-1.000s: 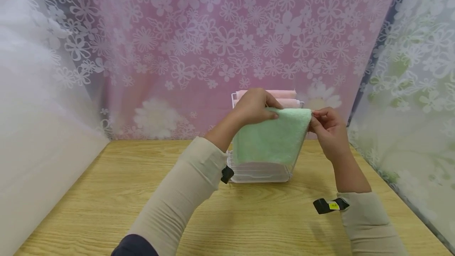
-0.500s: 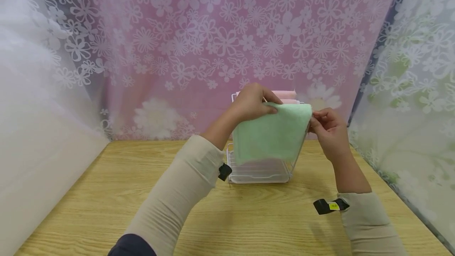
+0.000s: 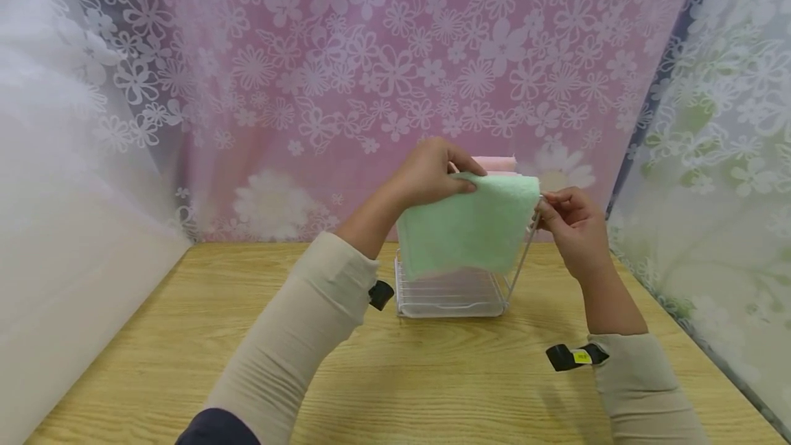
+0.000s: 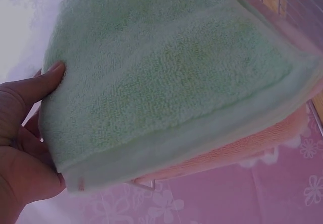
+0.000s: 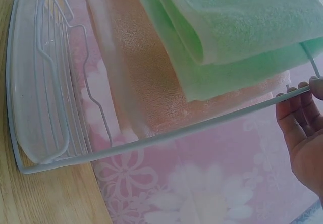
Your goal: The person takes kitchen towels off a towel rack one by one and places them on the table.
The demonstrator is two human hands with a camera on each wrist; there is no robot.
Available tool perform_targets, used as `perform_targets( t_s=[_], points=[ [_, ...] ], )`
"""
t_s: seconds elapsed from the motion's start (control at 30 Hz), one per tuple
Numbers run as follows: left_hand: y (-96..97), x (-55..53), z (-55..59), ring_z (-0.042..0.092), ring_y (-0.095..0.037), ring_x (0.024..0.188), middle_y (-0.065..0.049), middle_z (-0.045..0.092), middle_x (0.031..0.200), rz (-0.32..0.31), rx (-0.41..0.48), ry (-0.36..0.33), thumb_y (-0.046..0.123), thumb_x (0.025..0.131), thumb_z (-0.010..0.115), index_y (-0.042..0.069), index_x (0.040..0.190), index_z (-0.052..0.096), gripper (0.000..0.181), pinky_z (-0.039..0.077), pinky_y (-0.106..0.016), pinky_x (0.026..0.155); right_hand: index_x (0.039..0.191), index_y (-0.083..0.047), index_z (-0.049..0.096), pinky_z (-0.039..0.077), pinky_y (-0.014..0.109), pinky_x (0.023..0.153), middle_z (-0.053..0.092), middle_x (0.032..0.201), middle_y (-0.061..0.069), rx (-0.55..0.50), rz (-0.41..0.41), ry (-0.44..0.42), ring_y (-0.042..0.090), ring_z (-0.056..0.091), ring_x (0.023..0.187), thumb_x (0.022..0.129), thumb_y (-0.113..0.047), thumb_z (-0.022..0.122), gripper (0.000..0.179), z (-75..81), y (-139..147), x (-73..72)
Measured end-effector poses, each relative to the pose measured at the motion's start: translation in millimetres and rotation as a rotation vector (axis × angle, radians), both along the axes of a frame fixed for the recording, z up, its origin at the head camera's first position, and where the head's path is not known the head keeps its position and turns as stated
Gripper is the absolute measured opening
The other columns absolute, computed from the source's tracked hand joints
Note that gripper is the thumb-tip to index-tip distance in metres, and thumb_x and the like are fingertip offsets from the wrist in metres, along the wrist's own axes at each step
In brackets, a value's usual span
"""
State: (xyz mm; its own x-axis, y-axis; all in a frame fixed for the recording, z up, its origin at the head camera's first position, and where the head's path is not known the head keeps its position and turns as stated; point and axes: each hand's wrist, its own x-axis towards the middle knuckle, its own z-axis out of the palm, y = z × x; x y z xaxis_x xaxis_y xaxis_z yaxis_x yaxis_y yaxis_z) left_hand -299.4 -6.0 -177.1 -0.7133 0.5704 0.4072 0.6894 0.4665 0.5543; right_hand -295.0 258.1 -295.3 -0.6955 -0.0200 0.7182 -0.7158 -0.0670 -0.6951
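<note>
A pale green terry towel [image 3: 469,225] hangs folded over the upper front of a white wire rack [image 3: 522,259]. My left hand [image 3: 429,174] pinches the towel's top edge between thumb and fingers. The left wrist view shows the left hand [image 4: 25,148] at one end of the folded green towel [image 4: 151,72]. At the rack's upper right corner, my right hand [image 3: 575,229] grips the wire frame. In the right wrist view, thumb and fingertips of the right hand [image 5: 305,133] are on the white bar [image 5: 151,142], while a fold of green cloth hangs just above it.
Behind the green towel, pink towels [image 3: 497,163] hang on the rack. A white tray [image 3: 454,309] forms the rack's base on the wood-grain table [image 3: 346,376]. A pink flowered curtain [image 3: 346,88] stands behind, with pale sheets on both sides.
My left hand has moved up and a little left, drawing the green towel with it. More of the rack's right bar shows. The right hand has stayed at the corner.
</note>
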Motion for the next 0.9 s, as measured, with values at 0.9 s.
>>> perform_targets(
  t_s=[0.9],
  points=[
    [-18.5, 13.6, 5.1, 0.067, -0.015, 0.091, 0.001, 0.072, 0.103, -0.005, -0.018, 0.004, 0.011, 0.086, 0.076, 0.015, 0.109, 0.077, 0.023, 0.052, -0.025, 0.075, 0.103, 0.018, 0.056, 0.058, 0.027, 0.067, 0.067, 0.093, 0.009, 0.015, 0.010, -0.026, 0.016, 0.066, 0.077, 0.093, 0.009, 0.057, 0.013, 4.5, 3.5, 3.2]
  ],
)
